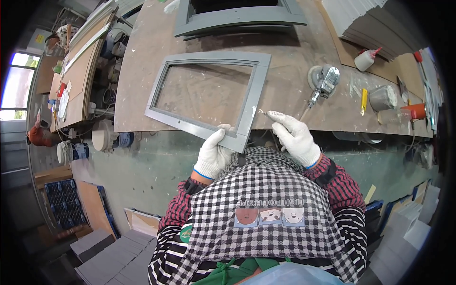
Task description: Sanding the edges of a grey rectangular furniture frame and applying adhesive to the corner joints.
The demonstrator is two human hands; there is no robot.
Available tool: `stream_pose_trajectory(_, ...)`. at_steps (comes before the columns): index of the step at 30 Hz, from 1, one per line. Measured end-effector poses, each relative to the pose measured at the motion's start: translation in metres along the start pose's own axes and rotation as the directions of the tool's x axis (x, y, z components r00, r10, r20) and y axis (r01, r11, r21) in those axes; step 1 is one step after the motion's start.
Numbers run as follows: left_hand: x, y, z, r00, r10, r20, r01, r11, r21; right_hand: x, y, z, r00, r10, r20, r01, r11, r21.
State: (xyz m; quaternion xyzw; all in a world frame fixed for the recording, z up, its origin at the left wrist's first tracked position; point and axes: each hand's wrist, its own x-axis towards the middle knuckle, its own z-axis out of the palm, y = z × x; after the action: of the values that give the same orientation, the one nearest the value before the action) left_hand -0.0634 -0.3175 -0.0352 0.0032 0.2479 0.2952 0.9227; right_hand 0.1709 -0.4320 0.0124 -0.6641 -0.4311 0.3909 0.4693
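Grey rectangular frame (pixel 251 104) held at the near side of a worktable (pixel 294 57). The gloved left hand (pixel 212 154) grasps the near rail beside its right-hand corner, thumb uppermost; that corner projects past the table edge, while most of the frame lies over the tabletop. The gloved right hand (pixel 295 137) stands just beside the right rail, fingers extended, near a small pale fleck (pixel 262 112) (whether the fingertips pinch it cannot be told). Likely faults: should the left grip slacken, the overhanging corner could dip and the frame slide floorward, since how much weight the table bears is unclear. Grit on the spattered surface could scratch the underside if the frame is dragged. A wide swing to the right could strike the silver power tool (pixel 325 80); one away from the body, the second frame (pixel 240 21).
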Motion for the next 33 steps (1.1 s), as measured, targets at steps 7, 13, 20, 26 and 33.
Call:
stream_pose_trajectory(7, -0.001, 0.0, 0.004, 1.0, -0.003, 0.001, 0.002, 1.0, 0.022, 0.008, 0.002, 0.01, 0.93, -0.344, -0.129, 0.302, 0.917, -0.26)
stream_pose_trajectory(13, 0.0, -0.001, 0.002, 1.0, -0.013, 0.007, 0.014, 0.999, -0.043, 0.005, 0.003, 0.014, 0.934, -0.341, -0.103, 0.272, 0.87, -0.411)
stream_pose_trajectory(20, 0.001, -0.003, 0.004, 0.999, 0.0, -0.034, 0.0, 1.0, -0.001, 0.003, 0.005, 0.008, 0.899, -0.432, -0.069, 0.361, 0.823, -0.439)
stream_pose_trajectory(26, 0.002, -0.001, 0.004, 0.999, -0.042, 0.009, 0.042, 0.999, -0.026, 0.009, -0.016, -0.001, 0.898, -0.439, -0.045, 0.336, 0.746, -0.575)
stream_pose_trajectory(33, 0.003, -0.003, -0.004, 0.999, -0.021, -0.028, 0.02, 1.0, -0.014, 0.018, -0.017, -0.01, 0.899, -0.43, 0.077, 0.312, 0.507, -0.803)
